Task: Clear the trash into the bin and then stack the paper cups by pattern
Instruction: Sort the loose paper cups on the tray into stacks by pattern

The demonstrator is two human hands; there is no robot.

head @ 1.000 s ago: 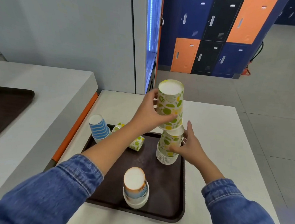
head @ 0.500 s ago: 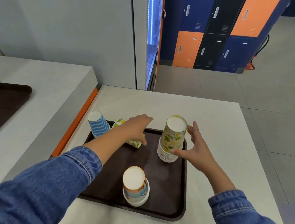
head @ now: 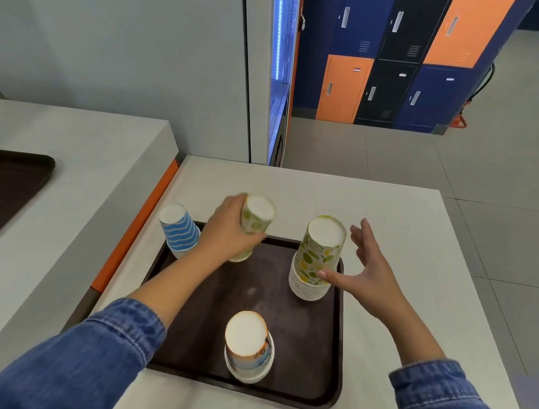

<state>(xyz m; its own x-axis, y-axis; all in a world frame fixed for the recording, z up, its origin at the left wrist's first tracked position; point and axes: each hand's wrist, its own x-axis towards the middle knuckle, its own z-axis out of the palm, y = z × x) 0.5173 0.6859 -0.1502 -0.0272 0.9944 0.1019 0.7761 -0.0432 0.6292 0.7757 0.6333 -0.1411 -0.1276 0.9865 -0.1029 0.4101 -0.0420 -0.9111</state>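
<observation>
Here, in the head view, a dark brown tray (head: pixel 313 362) lies on a pale table (head: pixel 396 214), and all the paper cups on it stand mouth down. The left hand (head: pixel 229 233) has its fingers and thumb wrapped round a single green-spotted cup (head: pixel 258 214) at the tray's far edge. That cup is tilted with its white base up and is somewhat blurred; whether its rim touches the tray cannot be told. Just left of it, at the far left corner, is a stack of blue wavy-striped cups (head: pixel 179 231).

On the far right part of the tray is a stack of green-spotted cups (head: pixel 317 256), its many rims layered at the bottom. The right hand (head: pixel 373 277) is beside it with fingers spread and holding nothing, the thumb tip touching the stack's side. Near the tray's front edge is a short stack of orange-and-blue cups (head: pixel 247 344); a dark printed mark shows on its side, too small to read.

Both forearms come out of blue denim sleeves (head: pixel 105 352). A second dark tray (head: pixel 8 190) sits on the counter at left. Across the floor are blue, black and orange lockers (head: pixel 402 53), with small door plates too small to read.
</observation>
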